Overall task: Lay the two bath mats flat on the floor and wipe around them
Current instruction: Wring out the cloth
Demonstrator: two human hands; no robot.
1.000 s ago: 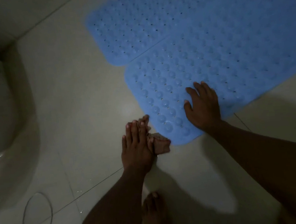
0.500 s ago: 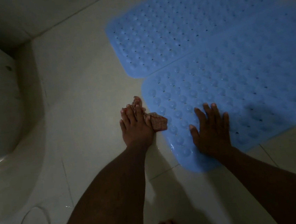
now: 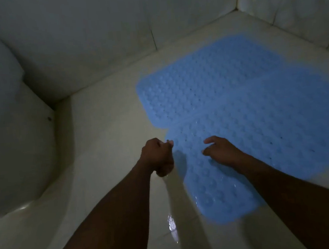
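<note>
Two blue studded bath mats lie flat and overlapping on the pale tiled floor: the far mat (image 3: 206, 83) reaches toward the wall, and the near mat (image 3: 273, 143) lies partly over it. My left hand (image 3: 158, 157) is curled into a fist just off the near mat's left corner. The reddish cloth from the earlier frames is bunched inside the fist and almost hidden. My right hand (image 3: 221, 150) rests on the near mat with its fingers loosely spread.
A white toilet base (image 3: 9, 140) fills the left side. Tiled walls (image 3: 90, 41) close off the back and meet in a corner at the upper right. A wet glint (image 3: 171, 223) shows on the floor between my arms.
My left hand went from pressing the cloth flat on the floor to a closed fist at the mat's corner. My right hand slid further onto the near mat. The view tilted up toward the wall.
</note>
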